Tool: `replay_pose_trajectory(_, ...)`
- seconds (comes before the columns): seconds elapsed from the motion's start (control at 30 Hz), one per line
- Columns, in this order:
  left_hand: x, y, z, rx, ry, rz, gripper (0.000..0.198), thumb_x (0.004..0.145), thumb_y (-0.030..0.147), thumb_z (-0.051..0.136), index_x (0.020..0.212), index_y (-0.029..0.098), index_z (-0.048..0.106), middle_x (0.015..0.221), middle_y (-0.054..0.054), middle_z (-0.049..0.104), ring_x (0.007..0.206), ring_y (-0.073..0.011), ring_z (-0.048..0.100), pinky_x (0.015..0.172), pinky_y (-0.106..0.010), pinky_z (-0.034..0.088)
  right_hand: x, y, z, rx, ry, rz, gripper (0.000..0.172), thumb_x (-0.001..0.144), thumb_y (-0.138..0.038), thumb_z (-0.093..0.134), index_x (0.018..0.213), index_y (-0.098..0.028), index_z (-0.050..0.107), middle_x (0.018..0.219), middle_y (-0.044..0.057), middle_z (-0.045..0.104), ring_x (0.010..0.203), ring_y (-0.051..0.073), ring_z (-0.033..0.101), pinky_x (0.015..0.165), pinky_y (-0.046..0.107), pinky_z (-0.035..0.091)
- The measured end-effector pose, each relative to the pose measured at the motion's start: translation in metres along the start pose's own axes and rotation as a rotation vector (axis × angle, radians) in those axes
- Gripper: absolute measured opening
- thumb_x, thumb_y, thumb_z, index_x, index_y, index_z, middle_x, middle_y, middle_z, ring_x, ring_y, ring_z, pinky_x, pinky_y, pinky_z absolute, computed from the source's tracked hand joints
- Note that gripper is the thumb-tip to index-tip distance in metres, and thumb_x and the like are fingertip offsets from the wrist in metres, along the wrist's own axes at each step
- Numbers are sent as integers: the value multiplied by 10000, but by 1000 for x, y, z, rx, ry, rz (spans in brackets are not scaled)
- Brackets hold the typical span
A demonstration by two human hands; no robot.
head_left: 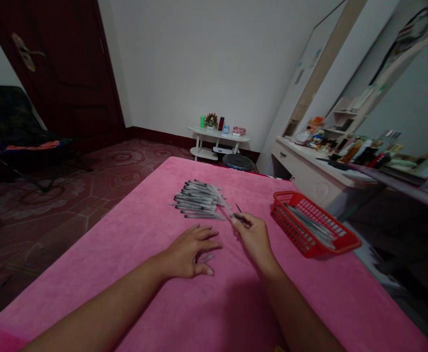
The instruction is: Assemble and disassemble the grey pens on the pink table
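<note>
A pile of clear pens with dark caps (197, 199) lies on the pink cloth (125, 244). Just in front of the pile, my left hand (190, 252) rests palm down with its fingers spread; a small clear piece (206, 257) shows between its thumb and forefinger, apparently on the cloth. My right hand (252, 234) is closed in a pinch around a thin pen, whose dark end (237, 208) sticks out past the fingers, right of the pile. To the right stands a red plastic basket (298, 239) with several pens (312, 225) inside.
A dressing table (309, 168) crowded with bottles stands at the right. Beyond the cloth's far edge are a small white shelf (217, 134) with ornaments and a dark round object (238, 162). A folding chair (19, 142) and a dark door (56, 73) are at the left.
</note>
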State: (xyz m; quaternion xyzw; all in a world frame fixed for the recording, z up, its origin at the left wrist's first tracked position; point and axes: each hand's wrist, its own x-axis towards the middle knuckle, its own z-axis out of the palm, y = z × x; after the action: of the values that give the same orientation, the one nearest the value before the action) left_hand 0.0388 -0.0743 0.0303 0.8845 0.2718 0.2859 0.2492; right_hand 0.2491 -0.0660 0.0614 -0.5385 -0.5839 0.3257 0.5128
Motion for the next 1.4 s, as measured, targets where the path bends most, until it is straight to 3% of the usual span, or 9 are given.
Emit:
replay_pose_trajectory(0.2, 3, -2, 5, -5, 21, -23, 137, 821, 258, 610, 908, 199, 698, 1070, -91, 630, 1002, -197, 572, 887, -316, 450, 11, -14, -27, 54, 180, -19, 318, 667, -380, 679, 831, -109, 706, 650, 41, 651, 530, 133, 551, 482, 239, 431)
replay_pose_trajectory(0.4, 0, -1, -1, 52, 116, -56, 157, 791, 144, 563, 907, 186, 660, 883, -63, 632, 857, -181, 563, 801, -314, 447, 24, -26, -82, 93, 491, -130, 319, 680, -359, 698, 898, -126, 701, 688, 24, 644, 519, 96, 525, 488, 216, 415)
replay_pose_trajectory(0.57, 2, 3, -3, 91, 97, -40, 117, 817, 270, 594, 792, 182, 668, 750, -52, 636, 764, -173, 562, 732, -300, 433, 28, -22, -105, 146, 683, -216, 299, 678, -356, 716, 879, -136, 696, 696, 8, 639, 510, 88, 528, 484, 209, 429)
replay_pose_trajectory(0.77, 2, 3, -4, 136, 131, -64, 285, 844, 386, 580, 675, 165, 643, 654, -50, 602, 690, -160, 548, 668, -281, 416, 25, -25, -97, 107, 592, -238, 261, 724, -353, 673, 873, -140, 647, 718, 21, 646, 552, 122, 604, 550, 249, 495)
replay_pose_trajectory(0.87, 1, 2, -5, 126, 123, -83, 288, 850, 390, 572, 692, 165, 657, 665, -51, 605, 696, -159, 544, 668, -280, 414, 28, -19, -97, -185, 564, -266, 240, 749, -342, 639, 883, -144, 656, 752, 50, 672, 623, 158, 622, 621, 288, 501)
replay_pose_trajectory(1.0, 2, 1, -4, 102, 119, -100, 274, 846, 389, 578, 719, 170, 683, 682, -56, 617, 707, -162, 551, 676, -281, 421, 31, 6, -100, -681, 398, -244, 256, 798, -323, 579, 951, -151, 692, 829, 90, 705, 734, 208, 637, 724, 325, 479)
replay_pose_trajectory(1.1, 3, 1, -5, 85, 122, -100, 265, 845, 386, 578, 737, 175, 696, 689, -57, 625, 712, -164, 559, 683, -283, 430, 31, 30, -100, -931, 240, -104, 296, 770, -231, 601, 1045, -150, 676, 964, 113, 705, 870, 229, 649, 784, 311, 462)
replay_pose_trajectory(1.23, 3, 0, -5, 59, 153, -78, 253, 842, 382, 582, 756, 179, 705, 711, -64, 643, 724, -168, 577, 704, -289, 447, 29, 45, -100, -1151, 12, 225, 289, 709, -178, 645, 995, -169, 688, 947, 122, 711, 924, 259, 657, 754, 296, 460)
replay_pose_trajectory(1.4, 4, -1, -6, 46, 206, -127, 225, 862, 340, 558, 778, 186, 699, 775, -57, 665, 762, -167, 594, 750, -292, 454, 26, 43, -96, -1273, 77, 287, 253, 792, -150, 526, 996, -170, 674, 957, 141, 702, 922, 273, 665, 728, 309, 471)
